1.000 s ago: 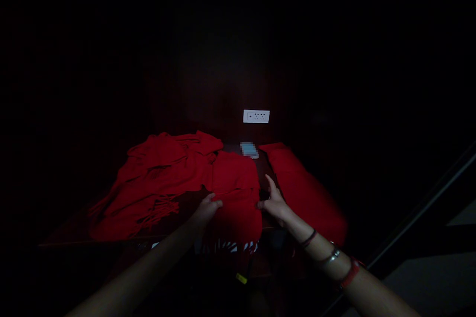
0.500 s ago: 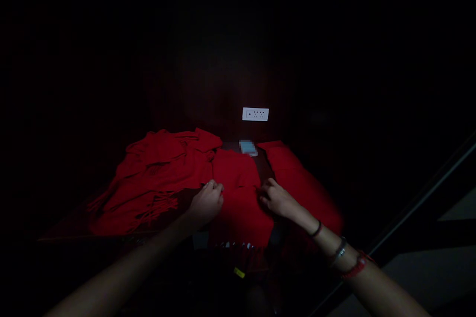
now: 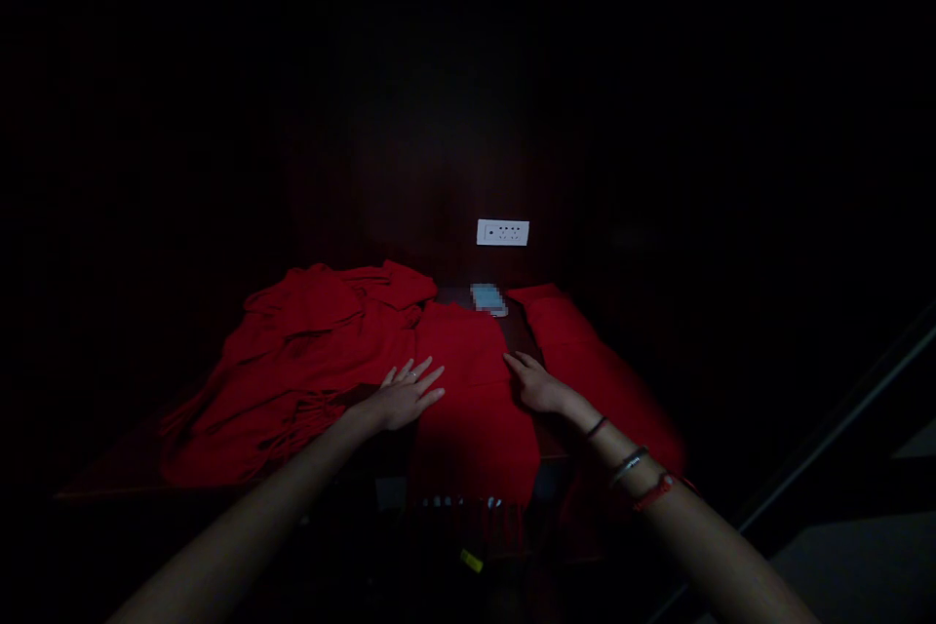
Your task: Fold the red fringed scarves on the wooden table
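A red fringed scarf (image 3: 472, 429) lies lengthwise in the middle of a dark table, its fringe hanging over the front edge. A fold line crosses it near my hands. My left hand (image 3: 409, 395) rests at its left edge, fingers spread, a ring on one finger. At the right edge, my right hand (image 3: 537, 385) has its fingers stretched toward the cloth, holding nothing that shows. To the left is a rumpled heap of red fringed cloth (image 3: 329, 331). Another length of red cloth (image 3: 585, 351), laid flatter, is beyond my right hand.
A white socket panel (image 3: 502, 233) is on the dark wall behind. Below it lies a blurred pale-blue item (image 3: 488, 299) on the table. A small yellow object (image 3: 472, 562) shows below the table's front edge (image 3: 146, 490). Most surroundings are too dark to make out.
Both hands have gone from closed on the scarf's edges to fingers extended. The fold area of the scarf looks flatter. The view has tilted up slightly.
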The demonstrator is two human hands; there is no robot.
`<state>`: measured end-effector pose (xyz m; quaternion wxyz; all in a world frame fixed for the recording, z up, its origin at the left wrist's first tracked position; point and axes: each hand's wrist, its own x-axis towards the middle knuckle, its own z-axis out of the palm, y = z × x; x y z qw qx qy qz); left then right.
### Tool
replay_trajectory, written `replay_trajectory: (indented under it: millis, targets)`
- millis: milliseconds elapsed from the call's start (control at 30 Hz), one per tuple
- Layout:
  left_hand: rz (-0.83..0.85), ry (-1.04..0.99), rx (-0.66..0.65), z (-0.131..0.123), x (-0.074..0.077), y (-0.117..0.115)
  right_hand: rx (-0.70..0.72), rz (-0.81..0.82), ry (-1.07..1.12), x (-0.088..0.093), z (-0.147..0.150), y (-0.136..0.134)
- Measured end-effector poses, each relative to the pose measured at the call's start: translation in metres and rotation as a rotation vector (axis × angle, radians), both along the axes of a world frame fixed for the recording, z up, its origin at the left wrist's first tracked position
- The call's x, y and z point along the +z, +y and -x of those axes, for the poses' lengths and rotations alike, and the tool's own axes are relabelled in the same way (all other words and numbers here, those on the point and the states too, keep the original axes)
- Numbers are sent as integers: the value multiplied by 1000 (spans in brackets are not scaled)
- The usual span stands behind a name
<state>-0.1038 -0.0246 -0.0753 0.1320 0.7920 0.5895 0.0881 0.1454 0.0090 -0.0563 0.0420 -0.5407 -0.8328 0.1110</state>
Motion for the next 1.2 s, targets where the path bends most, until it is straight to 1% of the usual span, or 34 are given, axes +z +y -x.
replay_trajectory:
  millis: [33,100,167,233,333,400,467,567,633,733,867,933,1000,1033,1100,1167,1200]
  targets:
    - [-41,4,21,-5,4,1,19,-21,34,6,7,2]
    - [-167,18,55,-15,10,5,45,-115,118,12,23,6]
    - [-249,25,72,-22,12,12,70,-203,175,10,37,10]
    - [-204,22,111,-24,7,21,120,-237,176,0,45,12]
    - [-85,15,188,-20,-5,32,172,-226,100,-17,46,14]
    - [-57,9,206,-16,-11,36,146,-200,50,-20,42,15]
    - [-46,-1,207,-14,-13,38,102,-142,15,-17,39,16]
    - [-8,-19,213,-14,-9,39,62,-41,-4,-6,40,18]
    - [13,-29,212,-16,-6,41,79,-55,25,-1,42,19]
    - [-22,-35,193,-20,-3,42,106,-111,33,-5,41,19]
    - [-30,-35,169,-20,-8,41,80,-42,-47,-12,29,21]
    - [-24,-34,172,-19,-9,40,76,3,-82,-9,25,23]
    - [7,-37,175,-20,-6,42,62,45,-103,-2,25,27]
    - [25,-42,188,-21,-3,43,49,43,-90,2,28,28]
    - [7,-60,234,-25,5,48,13,-22,-13,8,36,29]
    - [-111,-60,287,-29,10,54,3,-121,64,7,47,29]
    - [-174,-42,293,-30,11,57,10,-148,70,4,51,28]
